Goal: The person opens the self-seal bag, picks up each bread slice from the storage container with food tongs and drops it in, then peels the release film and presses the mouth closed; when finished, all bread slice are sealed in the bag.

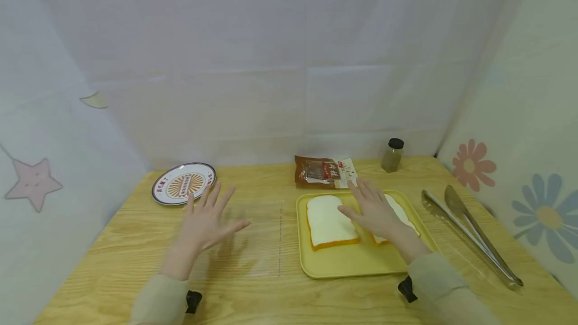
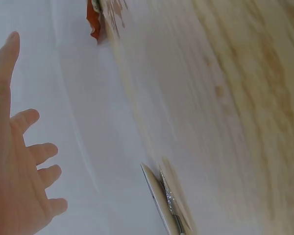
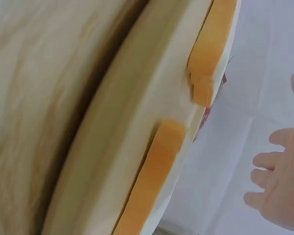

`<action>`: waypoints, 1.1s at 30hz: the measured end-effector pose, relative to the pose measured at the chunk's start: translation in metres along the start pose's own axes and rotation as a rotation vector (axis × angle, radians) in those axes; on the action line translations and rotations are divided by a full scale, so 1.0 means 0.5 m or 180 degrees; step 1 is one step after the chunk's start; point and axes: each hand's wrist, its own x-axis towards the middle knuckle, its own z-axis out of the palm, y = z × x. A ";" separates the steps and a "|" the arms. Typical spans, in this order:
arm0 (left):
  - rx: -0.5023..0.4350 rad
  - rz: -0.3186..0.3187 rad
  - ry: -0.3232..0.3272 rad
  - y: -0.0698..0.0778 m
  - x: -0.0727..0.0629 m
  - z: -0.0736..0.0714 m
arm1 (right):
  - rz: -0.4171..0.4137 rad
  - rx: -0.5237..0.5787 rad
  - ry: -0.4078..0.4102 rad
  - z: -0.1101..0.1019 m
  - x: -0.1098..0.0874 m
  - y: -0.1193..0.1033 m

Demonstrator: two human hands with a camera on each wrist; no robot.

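as left hand [image 1: 204,228] and right hand [image 1: 379,214] hover spread, grasping nothing, all handling seems to remain: both bread slices [image 1: 331,219] lie toward the tray's [image 1: 352,265] far edge, tongs [image 1: 492,259] near the desk's [image 1: 253,300] right edge.

We can read no word or number with certainty. On the round plate [image 1: 184,183], we see red, Chinese-looking characters on the pale rim, to the left and to the right, and a banner of small lettering across the sunburst at its middle; all are too small to make out. On the brown-and-white packet [image 1: 316,173], we find large white characters beside a red patch, too blurred for us to read.
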 end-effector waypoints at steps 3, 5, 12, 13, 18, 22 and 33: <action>-0.0070 0.0063 -0.0038 -0.005 -0.001 -0.006 | -0.0137 0.0126 0.0044 0.003 0.005 -0.019; -0.0099 0.0109 -0.0050 -0.009 0.000 -0.009 | -0.0219 0.0143 0.0046 0.006 0.010 -0.034; -0.0174 0.0256 -0.0054 -0.017 0.002 -0.017 | -0.0554 0.0022 -0.0129 0.024 0.030 -0.095; -0.0193 0.0283 -0.0048 -0.018 0.001 -0.017 | -0.0578 0.0020 -0.0167 0.027 0.032 -0.103; -0.0398 0.0392 -0.0039 -0.022 -0.009 -0.016 | -0.0698 0.0055 -0.0339 0.048 0.036 -0.138; -0.0605 0.0460 -0.0042 -0.026 -0.020 -0.015 | -0.0804 0.0049 -0.0441 0.062 0.040 -0.167; -0.0925 0.0523 -0.0236 -0.034 -0.026 -0.011 | -0.0923 -0.0037 -0.0830 0.087 0.063 -0.220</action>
